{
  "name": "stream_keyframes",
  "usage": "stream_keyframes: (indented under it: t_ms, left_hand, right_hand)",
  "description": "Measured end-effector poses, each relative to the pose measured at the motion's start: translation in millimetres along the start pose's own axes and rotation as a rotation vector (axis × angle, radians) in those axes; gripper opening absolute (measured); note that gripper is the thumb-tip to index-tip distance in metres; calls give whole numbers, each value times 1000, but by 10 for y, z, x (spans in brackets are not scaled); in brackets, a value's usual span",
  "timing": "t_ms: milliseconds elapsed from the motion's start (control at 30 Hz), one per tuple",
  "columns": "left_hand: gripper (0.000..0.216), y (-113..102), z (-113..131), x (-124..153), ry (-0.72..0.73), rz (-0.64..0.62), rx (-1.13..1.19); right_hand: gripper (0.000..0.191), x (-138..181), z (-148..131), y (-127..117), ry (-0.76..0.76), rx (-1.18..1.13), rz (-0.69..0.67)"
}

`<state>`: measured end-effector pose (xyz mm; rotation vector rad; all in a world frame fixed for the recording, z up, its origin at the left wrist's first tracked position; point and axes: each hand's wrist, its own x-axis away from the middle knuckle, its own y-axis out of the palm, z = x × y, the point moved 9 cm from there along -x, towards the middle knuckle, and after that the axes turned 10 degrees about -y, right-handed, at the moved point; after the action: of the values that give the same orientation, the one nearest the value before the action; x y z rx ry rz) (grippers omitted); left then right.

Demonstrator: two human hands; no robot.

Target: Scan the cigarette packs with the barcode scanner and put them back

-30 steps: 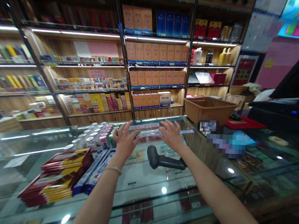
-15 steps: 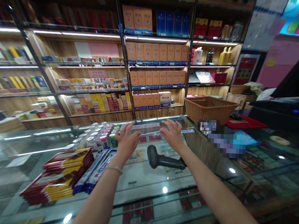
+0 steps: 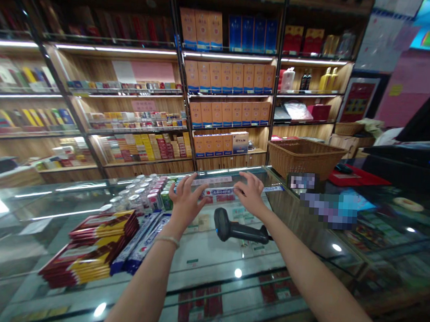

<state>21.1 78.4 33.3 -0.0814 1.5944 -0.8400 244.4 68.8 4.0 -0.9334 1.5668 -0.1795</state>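
A long blue-and-white candy packet [image 3: 220, 192] stretches crosswise above the glass counter, its printed face toward me. Near its left part, my left hand [image 3: 187, 202] is curled round it with the thumb below and the fingers raised. Farther along, my right hand [image 3: 251, 195] grips it, and its right end sticks out past the knuckles. The hands cover parts of the packet. Below them a black barcode scanner [image 3: 240, 230] lies on the glass. Similar blue packets [image 3: 142, 243] and a stack of red-and-yellow packs [image 3: 91, 246] lie left of my left forearm.
Several small tubs [image 3: 137, 195] and cans stand at the back left of the counter. A wicker basket [image 3: 305, 158] sits at the back right, near a red mat [image 3: 365, 176] and a dark monitor [image 3: 428, 119]. Stocked shelves [image 3: 229, 94] line the wall.
The packet has turned from nearly edge-on to show its printed face. Both hands have shifted only slightly. The whole view has moved a little; the scanner stays on the counter.
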Motion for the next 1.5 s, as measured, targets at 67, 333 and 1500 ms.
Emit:
stream_keyframes:
  t_ms: [67,333,1500]
  left_hand:
    - [35,-32,-12,2,6,47,-15]
    - [25,-95,-55,-4,13,89,-45]
    - [18,-1203,-340,248,-191,-77,-179]
  right_hand:
    - [15,-5,30,18,27,-23,-18]
    - [11,-22,147,5,118,-68,-11]
    - [15,-560,-532,347,101,-206,-51]
